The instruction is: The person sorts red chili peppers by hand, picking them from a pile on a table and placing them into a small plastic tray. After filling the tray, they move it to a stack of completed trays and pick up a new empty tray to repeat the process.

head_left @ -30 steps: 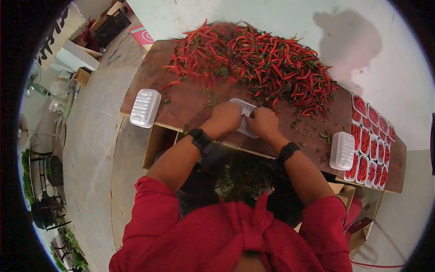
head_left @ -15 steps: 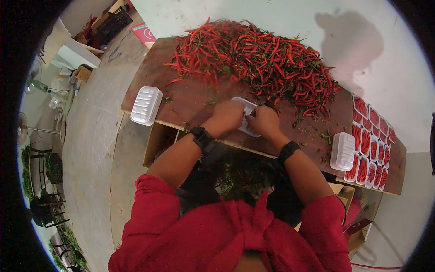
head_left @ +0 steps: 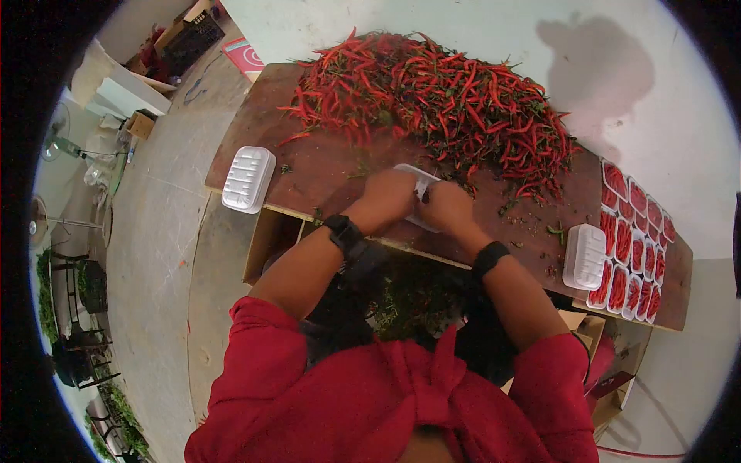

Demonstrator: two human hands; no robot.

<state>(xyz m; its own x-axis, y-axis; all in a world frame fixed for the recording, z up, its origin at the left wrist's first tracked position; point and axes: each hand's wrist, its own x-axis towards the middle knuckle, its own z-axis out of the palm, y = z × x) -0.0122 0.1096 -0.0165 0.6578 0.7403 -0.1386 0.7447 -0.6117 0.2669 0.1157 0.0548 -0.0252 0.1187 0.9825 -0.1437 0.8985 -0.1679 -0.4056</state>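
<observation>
A white plastic tray [head_left: 424, 224] lies near the table's front edge, mostly covered by my hands. My left hand [head_left: 388, 197] is closed over its left side, fingers curled inward. My right hand [head_left: 449, 205] is closed at its right side, fingertips bent toward the left hand. What the fingers pinch, if anything, is hidden by the hands. Just beyond them rises a large heap of red chili peppers [head_left: 463, 100] with green stems.
Stacked empty white trays stand upside down at left [head_left: 249, 179] and right [head_left: 584, 258]. Filled trays of chilies [head_left: 617, 287] sit in rows at the table's right end. Stem bits litter the brown tabletop [head_left: 324, 166]. A pale wall [head_left: 478, 31] stands behind.
My right hand has shifted very slightly left, closer to my left hand. The left hand, the heap and the trays look the same.
</observation>
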